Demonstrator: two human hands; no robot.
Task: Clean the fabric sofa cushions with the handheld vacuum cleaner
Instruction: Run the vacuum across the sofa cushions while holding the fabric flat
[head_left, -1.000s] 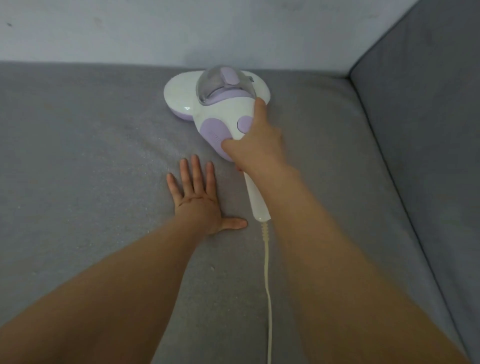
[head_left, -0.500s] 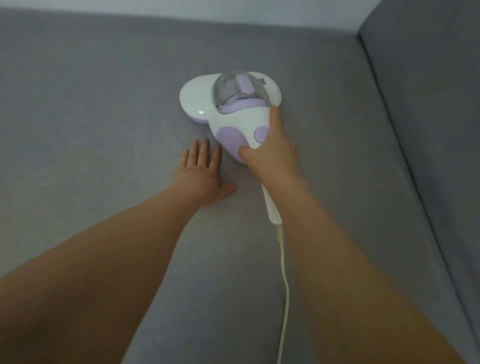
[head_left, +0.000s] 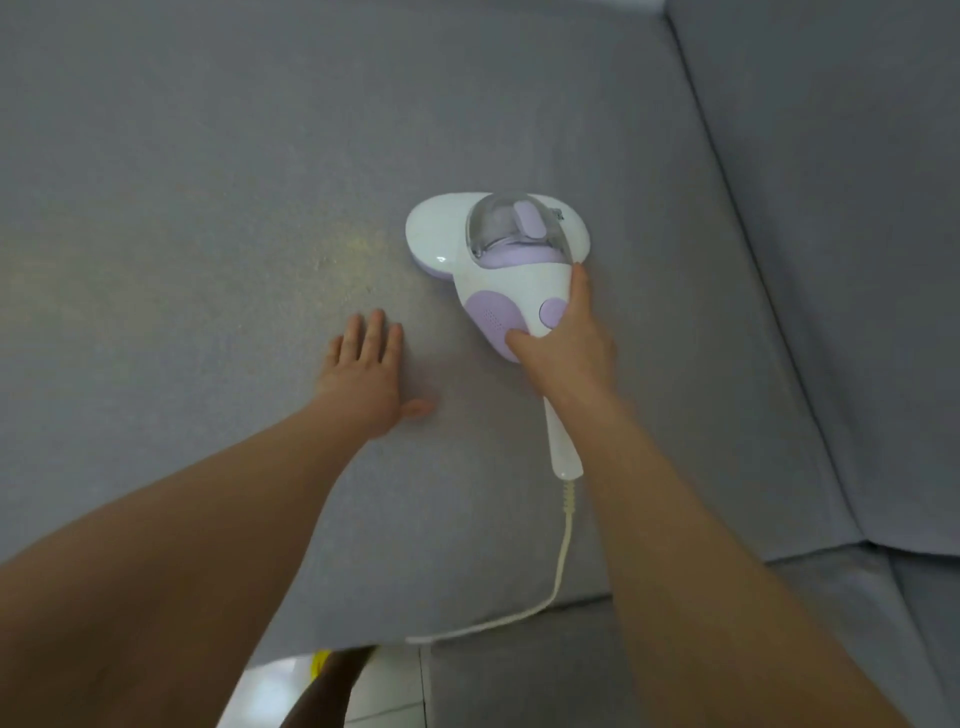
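Note:
A white and lilac handheld vacuum cleaner (head_left: 498, 260) with a clear dust cup lies flat on the grey fabric seat cushion (head_left: 208, 156). My right hand (head_left: 563, 348) grips its handle just behind the lilac button. Out from under my wrist sticks the white handle end (head_left: 563, 452). My left hand (head_left: 369, 374) lies flat on the cushion to the left of the vacuum, fingers straight. A patch of pale yellowish crumbs (head_left: 358, 254) dusts the fabric just left of the vacuum head.
The white power cord (head_left: 561, 571) trails from the handle over the cushion's front edge. The grey back cushion or armrest (head_left: 841, 208) rises on the right. Below the front edge shows light floor tile (head_left: 384, 691) with a yellow object (head_left: 319, 662).
The vacuum has been drawn back toward me from the far edge of the cushion. My view has tilted down, so the front edge and floor now show. My left hand stays flat.

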